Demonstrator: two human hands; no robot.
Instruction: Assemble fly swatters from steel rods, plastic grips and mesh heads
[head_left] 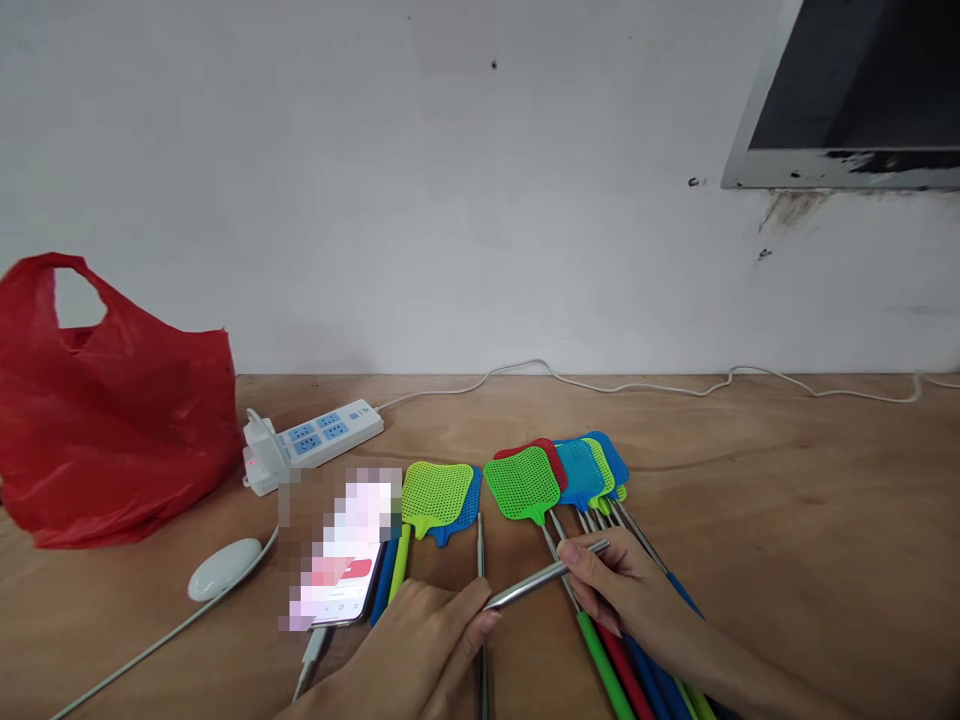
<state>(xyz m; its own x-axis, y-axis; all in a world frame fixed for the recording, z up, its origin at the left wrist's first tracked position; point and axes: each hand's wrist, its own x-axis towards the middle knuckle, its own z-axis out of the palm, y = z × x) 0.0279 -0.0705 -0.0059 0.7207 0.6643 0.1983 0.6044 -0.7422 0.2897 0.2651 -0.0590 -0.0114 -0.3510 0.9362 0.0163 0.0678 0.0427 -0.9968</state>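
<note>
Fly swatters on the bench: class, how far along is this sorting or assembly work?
Two swatters lie apart on the left, seemingly finished. Both hands, left hand and right hand, hold one metal rod. A fanned pile of swatters waits on the right.

- Red plastic bag (105,420), far left on wooden table (787,520), handles up.
- White power strip (315,437) just right of bag; white cable (637,385) runs along wall (450,200).
- White oval gadget (223,568) w/ cord, front left.
- Phone (346,580), screen lit, partly blurred.
- Dark-paned window frame (847,100), top right.
</note>
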